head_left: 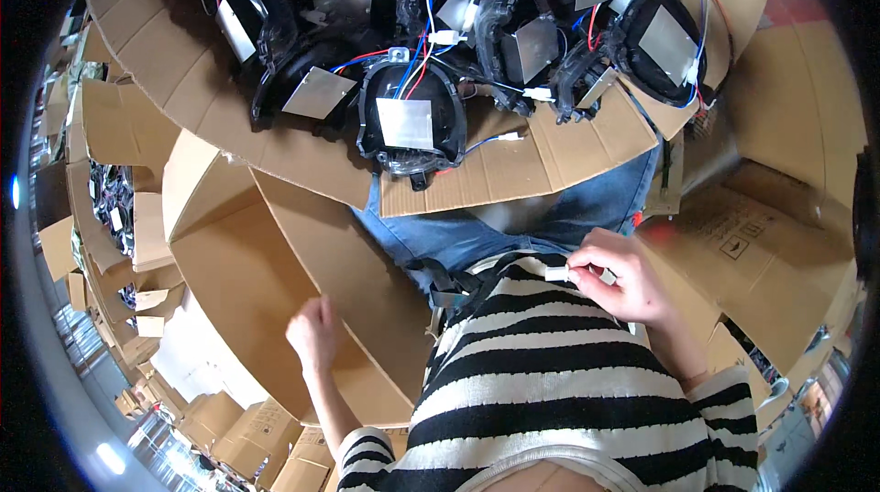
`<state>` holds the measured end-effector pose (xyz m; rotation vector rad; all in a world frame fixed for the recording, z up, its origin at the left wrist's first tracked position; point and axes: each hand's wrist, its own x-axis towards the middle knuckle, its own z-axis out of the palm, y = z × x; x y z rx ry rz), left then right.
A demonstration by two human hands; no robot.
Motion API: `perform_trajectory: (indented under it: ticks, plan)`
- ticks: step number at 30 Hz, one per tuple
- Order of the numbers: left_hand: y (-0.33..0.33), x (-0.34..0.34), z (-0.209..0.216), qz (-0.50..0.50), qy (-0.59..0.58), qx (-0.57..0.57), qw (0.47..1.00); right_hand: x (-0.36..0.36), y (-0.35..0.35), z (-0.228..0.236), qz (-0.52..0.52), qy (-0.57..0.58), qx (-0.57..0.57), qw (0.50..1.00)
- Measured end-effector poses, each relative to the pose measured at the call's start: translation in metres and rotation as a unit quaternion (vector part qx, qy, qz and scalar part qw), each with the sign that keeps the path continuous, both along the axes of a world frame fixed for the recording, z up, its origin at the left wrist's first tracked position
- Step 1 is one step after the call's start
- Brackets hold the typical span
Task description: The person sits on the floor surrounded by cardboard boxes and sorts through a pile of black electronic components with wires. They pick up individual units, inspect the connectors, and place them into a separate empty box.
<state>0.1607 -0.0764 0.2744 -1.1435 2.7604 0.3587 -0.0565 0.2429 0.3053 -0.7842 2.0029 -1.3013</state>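
My right hand [623, 276] is in front of my striped top, its thumb and fingers pinched on a small white plastic piece [556, 274]. Off to the left, my left hand [313, 334] is raised over an open cardboard box [229, 258]. Its fingers are curled closed, and whatever may be inside them is hidden. Ahead, black lamp-like housings [367, 121] with flat metal plates lie on cardboard. Red, white and blue wires run from them to white connectors [446, 37]. The nearest housing's metal plate [404, 123] faces up.
A cardboard sheet [513, 162] lies across my knees under the housings. More cardboard boxes [761, 244] stand at the right. Boxes [112, 208] holding dark parts are at the far left, with stacked cartons [243, 432] behind at the lower left.
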Motion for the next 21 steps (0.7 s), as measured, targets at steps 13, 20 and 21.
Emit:
perform_trajectory:
  ticks: [13,20,21]
  plan:
    - [0.043,-0.253,-0.035,-0.294,0.245,-0.131,0.915,0.011,0.029,0.039,-0.050,0.009,-0.015,0.999]
    - [0.066,-0.198,0.031,-0.039,0.307,0.554,0.773,0.001,0.010,0.034,-0.001,-0.003,-0.061,0.998]
    - [0.074,-0.194,0.042,-0.081,0.321,0.536,0.777,0.000,0.007,0.035,0.008,-0.004,-0.065,0.998]
